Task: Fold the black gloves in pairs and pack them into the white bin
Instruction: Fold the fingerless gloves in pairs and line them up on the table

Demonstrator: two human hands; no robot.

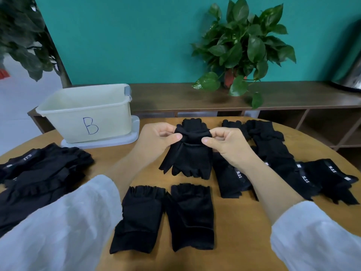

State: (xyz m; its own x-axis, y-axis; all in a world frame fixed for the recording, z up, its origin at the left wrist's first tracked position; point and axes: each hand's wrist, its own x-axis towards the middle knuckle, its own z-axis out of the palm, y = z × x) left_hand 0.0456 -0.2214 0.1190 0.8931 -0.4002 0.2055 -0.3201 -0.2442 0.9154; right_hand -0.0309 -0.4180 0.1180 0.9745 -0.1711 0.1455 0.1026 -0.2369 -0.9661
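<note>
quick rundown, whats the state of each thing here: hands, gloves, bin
left hand: pinching the held gloves' cuff
right hand: pinching the same cuff
held gloves: lifted, fingers hanging down
two gloves: flat, side by side on the table
left pile: loose heap
right pile: loose, overlapping
white bin: open, upright, contents not visible

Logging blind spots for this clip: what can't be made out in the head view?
- Inside of the white bin: its near wall hides whatever is packed.
- Held gloves: whether one or a pair, black on black.
- Left glove pile: cut by the frame edge and the left sleeve; count unclear.
- Left hand and right hand: fingers curl behind the fabric.
</note>
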